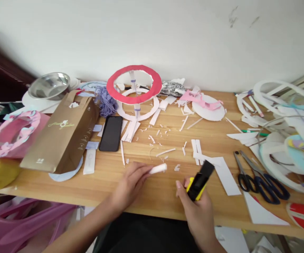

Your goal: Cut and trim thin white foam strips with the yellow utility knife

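My left hand [132, 184] rests low on the wooden table [152, 196] and pinches a small white paper strip [158, 169] between its fingertips. My right hand [198, 207] grips a yellow and black utility knife [200, 180], which points up and to the right. The two hands lie close together near the table's front edge. Several white paper scraps [165, 151] lie just beyond them. A red paper ring on a white ring stand [134, 84] stands at the back centre.
A black phone [111, 133] and a brown paper bag [62, 135] lie at the left, with a metal bowl [49, 85] behind. Two pairs of scissors [260, 179] lie at the right beside white rings [281, 105]. Purple yarn [106, 102] sits by the stand.
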A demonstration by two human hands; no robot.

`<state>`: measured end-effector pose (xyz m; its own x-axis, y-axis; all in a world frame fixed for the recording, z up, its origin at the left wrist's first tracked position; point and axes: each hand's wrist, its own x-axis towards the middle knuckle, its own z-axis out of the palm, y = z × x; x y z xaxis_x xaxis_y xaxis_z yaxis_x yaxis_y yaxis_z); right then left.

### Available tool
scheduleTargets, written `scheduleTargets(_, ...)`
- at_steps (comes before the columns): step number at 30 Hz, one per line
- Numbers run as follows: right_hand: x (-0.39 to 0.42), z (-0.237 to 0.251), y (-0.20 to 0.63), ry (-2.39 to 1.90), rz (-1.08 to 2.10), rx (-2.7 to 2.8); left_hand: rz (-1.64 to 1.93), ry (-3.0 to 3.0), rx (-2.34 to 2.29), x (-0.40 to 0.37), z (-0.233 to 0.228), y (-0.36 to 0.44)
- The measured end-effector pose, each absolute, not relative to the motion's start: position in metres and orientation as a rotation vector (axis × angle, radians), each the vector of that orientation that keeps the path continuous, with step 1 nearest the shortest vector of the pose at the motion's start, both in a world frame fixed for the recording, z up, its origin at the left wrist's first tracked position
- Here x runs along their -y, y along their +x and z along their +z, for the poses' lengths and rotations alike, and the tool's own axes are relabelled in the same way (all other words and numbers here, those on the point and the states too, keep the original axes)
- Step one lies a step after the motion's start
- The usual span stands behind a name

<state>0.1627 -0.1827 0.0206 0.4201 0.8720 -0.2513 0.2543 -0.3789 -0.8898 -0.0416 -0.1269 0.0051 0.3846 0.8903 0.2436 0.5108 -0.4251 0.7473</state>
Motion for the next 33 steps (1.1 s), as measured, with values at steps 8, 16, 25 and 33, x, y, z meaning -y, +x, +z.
scheduleTargets(8,0.155,0.01,0.133,-1.546,1.278,1.002,1.067,0.729,-1.07,0.141,0.01,-0.001)
scheduleTargets(16,0.151,0.013,0.127,-1.563,1.241,1.163,0.964,1.085,-1.216,0.133,0.015,-0.017)
scheduleTargets(25,0.154,-0.001,0.135,-1.669,1.174,1.103,0.811,2.134,-2.194,0.047,0.022,-0.095)
scheduleTargets(33,0.17,-0.007,0.131,-1.566,1.176,1.182,0.132,1.92,-2.615,-0.006,0.012,-0.083)
